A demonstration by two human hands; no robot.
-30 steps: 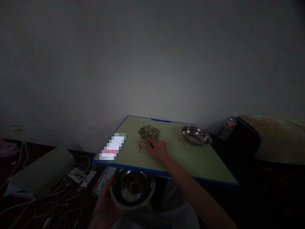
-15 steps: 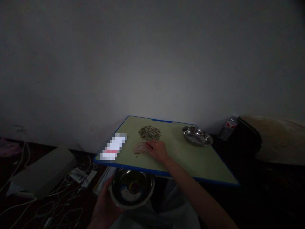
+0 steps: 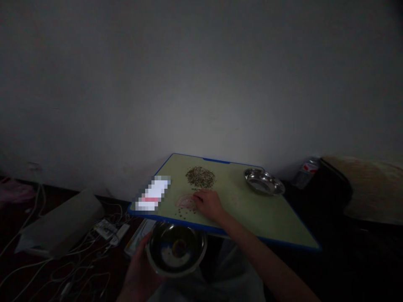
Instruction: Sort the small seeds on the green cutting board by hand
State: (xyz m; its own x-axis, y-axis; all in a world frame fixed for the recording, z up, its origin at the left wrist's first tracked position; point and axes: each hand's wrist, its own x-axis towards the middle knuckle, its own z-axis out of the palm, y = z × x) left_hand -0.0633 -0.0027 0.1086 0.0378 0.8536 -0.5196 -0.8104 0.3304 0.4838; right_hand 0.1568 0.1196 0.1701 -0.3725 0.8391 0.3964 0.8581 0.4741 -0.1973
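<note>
A small batch of seeds (image 3: 185,206) lies near the front edge of a green, blue-rimmed board (image 3: 252,209), a few strays scattered right at the rim. The right hand (image 3: 209,204) rests flat on the board just beside them, fingers close together and curved over the surface, touching the batch and gripping nothing; the light is too dim to tell more. The main seed pile (image 3: 200,177) sits apart, toward the board's back edge. Below the front edge, the left hand (image 3: 138,272) holds a steel bowl (image 3: 175,249) by its left rim, thumb over the lip, mouth up and directly under the batch. The step in hand looks like sweeping a portion off the board; the next move would call for a steady drag over the rim with the bowl held close beneath. A shallow steel dish (image 3: 263,182) sits at the back right corner, a blurred-out packet (image 3: 153,193) at the left edge. Cables (image 3: 78,260) clutter the floor.
</note>
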